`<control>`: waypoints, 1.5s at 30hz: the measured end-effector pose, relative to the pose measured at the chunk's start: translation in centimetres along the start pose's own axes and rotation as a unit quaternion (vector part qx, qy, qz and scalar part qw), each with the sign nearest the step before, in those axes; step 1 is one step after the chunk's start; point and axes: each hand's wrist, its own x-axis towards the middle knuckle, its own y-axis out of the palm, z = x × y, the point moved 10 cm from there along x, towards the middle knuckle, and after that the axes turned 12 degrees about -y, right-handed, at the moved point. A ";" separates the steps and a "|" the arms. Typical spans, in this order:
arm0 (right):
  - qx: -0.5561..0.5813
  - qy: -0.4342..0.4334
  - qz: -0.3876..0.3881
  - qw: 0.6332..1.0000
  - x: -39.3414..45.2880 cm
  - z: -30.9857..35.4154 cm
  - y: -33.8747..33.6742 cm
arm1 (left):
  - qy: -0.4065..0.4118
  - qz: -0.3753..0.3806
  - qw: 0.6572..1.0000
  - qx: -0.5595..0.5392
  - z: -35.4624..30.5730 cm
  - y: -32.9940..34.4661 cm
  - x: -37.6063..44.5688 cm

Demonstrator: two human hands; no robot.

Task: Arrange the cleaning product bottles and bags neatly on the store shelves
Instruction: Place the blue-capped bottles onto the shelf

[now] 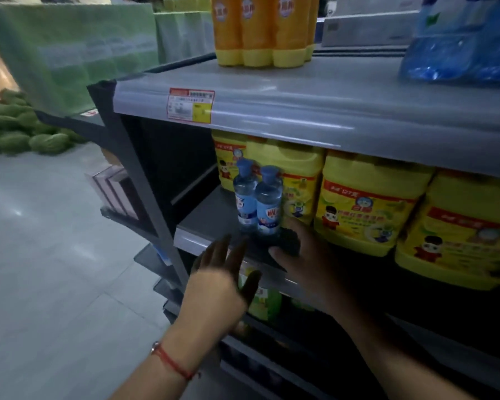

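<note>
Two small clear-blue bottles with blue caps, the left bottle (244,196) and the right bottle (269,202), are seen upright and touching each other near the front edge of the middle shelf (202,217), just in front of the yellow jugs. The pair stands at about 12 o'clock from the hands.

The left hand (223,272) is held in front of the shelf edge, at about 7 o'clock from the bottles, with fingers spread and straight; nothing is grasped by it and no bottle is touched. A red string bracelet (172,362) is worn on its wrist.

The right hand (296,251) is placed on the shelf at about 5 o'clock from the right bottle, just beside its base. It lies in deep shadow; the thumb points toward the left hand, but whether the fingers are curled or touching the bottle cannot be told.

A row of large yellow jugs (364,203) with red-and-yellow labels is lined up along the middle shelf, running toward 3 o'clock. On the upper shelf (300,93), orange bottles with yellow bases (260,30) are grouped at 12 o'clock, and a blue plastic bag (462,44) is seen at 2 o'clock. A price tag (191,105) is fixed on the upper shelf's front rail. Green packs (70,53) are stacked at 10 o'clock.
</note>
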 end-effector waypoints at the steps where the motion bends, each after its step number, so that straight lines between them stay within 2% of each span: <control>1: 0.011 0.018 -0.015 1.000 0.9 -0.4 0.3 | 0.010 0.004 1.000 -0.021 0.1 0.3 0.5; 4: -0.006 0.057 -0.049 0.997 3.2 -1.2 1.3 | 0.048 0.021 0.997 -0.052 -0.3 1.1 2.3; 8: -0.049 0.096 -0.140 0.984 4.2 -1.9 1.7 | 0.053 0.116 0.983 -0.133 0.1 2.2 4.5; 10: -0.073 0.105 -0.176 0.976 4.0 -1.2 1.6 | 0.075 0.128 0.975 -0.165 0.5 2.1 4.9; 12: -0.063 0.113 -0.207 0.970 3.3 -0.6 1.7 | 0.100 0.131 0.961 -0.220 0.7 1.1 5.2; 14: -0.030 0.122 -0.241 0.962 2.0 0.0 1.7 | 0.101 0.166 0.931 -0.308 1.0 0.2 5.3; 17: 0.006 0.119 -0.278 0.953 -0.5 2.5 1.6 | 0.064 0.247 0.842 -0.475 1.1 -1.2 5.4; 19: 0.011 0.120 -0.302 0.946 -2.6 4.8 1.5 | 0.034 0.276 0.797 -0.537 1.5 -1.6 5.5; 21: 0.004 0.115 -0.326 0.938 -4.9 7.2 1.4 | -0.024 0.350 0.710 -0.611 1.5 -1.0 4.7; 23: -0.023 0.130 -0.331 0.934 -7.5 9.2 1.9 | -0.075 0.431 0.603 -0.666 0.6 -0.3 2.9; 28: -0.022 0.175 -0.372 0.911 -14.8 11.2 4.0 | -0.172 0.598 0.403 -0.671 -1.8 1.0 -3.4; 29: -0.021 0.186 -0.381 0.905 -16.4 11.3 4.3 | -0.193 0.627 0.371 -0.657 -2.1 1.3 -4.9; 30: -0.021 0.197 -0.387 0.901 -17.9 11.4 4.7 | -0.213 0.648 0.354 -0.640 -2.4 1.6 -6.3; 33: -0.010 0.224 -0.410 0.884 -22.4 11.4 5.5 | -0.242 0.690 0.341 -0.591 -3.3 1.9 -10.3; 37: 0.019 0.257 -0.463 0.848 -28.3 11.0 5.9 | -0.233 0.741 0.335 -0.533 -5.3 2.0 -15.6; 41: 0.056 0.272 -0.521 0.807 -34.1 10.4 5.5 | -0.176 0.804 0.323 -0.467 -8.1 1.7 -21.2; 45: 0.103 0.285 -0.575 0.760 -40.8 9.6 4.3 | -0.099 0.842 0.351 -0.397 -11.4 1.5 -27.2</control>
